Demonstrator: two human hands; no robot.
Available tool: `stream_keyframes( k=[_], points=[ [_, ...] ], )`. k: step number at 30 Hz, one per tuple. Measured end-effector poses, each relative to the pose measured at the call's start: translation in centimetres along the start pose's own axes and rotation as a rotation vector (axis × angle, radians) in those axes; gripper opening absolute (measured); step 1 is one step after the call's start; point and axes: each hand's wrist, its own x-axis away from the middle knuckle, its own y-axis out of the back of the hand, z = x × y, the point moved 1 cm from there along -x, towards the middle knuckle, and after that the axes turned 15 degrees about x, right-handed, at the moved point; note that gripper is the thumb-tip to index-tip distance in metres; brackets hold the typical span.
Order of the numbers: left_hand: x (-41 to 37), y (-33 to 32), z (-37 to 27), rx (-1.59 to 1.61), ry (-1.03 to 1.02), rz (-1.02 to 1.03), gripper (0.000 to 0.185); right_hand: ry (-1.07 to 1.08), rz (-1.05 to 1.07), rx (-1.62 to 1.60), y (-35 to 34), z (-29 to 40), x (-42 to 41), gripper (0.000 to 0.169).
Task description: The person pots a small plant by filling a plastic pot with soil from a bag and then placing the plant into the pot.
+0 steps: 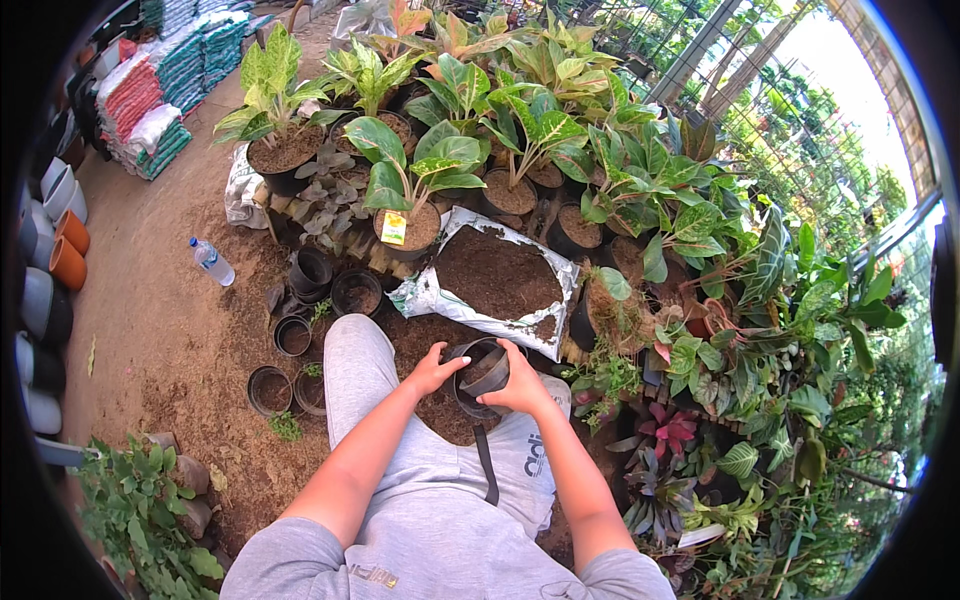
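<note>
Between my knees, a small black plastic pot (489,375) is tilted inside or in front of a larger black plastic pot (469,407). My right hand (519,381) grips the small pot, with its thumb low and its fingers over the far rim. At the left rim of the larger pot is my left hand (437,370), thumb reaching over the edge and fingers outside. Some soil shows in the pots, but their depth is partly hidden. Just beyond my hands lies a cut-open plastic sack (559,337) full of dark soil (499,274).
Several black nursery pots (292,335) stand left of my knee. A water bottle (213,262) is upright on the dirt floor (150,300). Potted aglaonema plants (416,169) crowd the far side, and more foliage (735,442) hems in my right. Stacked sacks (135,101) stand far left.
</note>
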Motion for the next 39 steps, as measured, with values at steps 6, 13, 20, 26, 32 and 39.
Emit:
stream_keyframes(
  k=[6,13,20,26,32,39],
  points=[
    [0.1,0.0,-0.2,-0.009,0.015,0.006,0.103,-0.015,0.013,-0.064,-0.1,0.0,-0.2,0.116],
    [-0.1,-0.1,0.1,0.026,0.017,-0.01,0.111,-0.038,-0.028,0.129,-0.1,-0.2,-0.3,0.116],
    [-0.2,-0.1,0.0,0.014,0.027,0.001,0.109,-0.026,-0.013,-0.003,-0.9,-1.1,-0.6,0.117],
    [0.2,-0.1,-0.4,-0.018,0.037,0.004,0.106,-0.055,-0.01,-0.013,-0.9,-0.8,-0.6,0.118],
    [0.4,-0.3,-0.4,-0.026,0.048,0.004,0.106,-0.048,-0.061,0.122,-0.9,-0.9,-0.3,0.117],
    [0.1,-0.2,-0.4,-0.041,0.034,-0.023,0.11,-0.132,-0.037,0.318,-0.4,-0.4,-0.4,0.116]
  ],
)
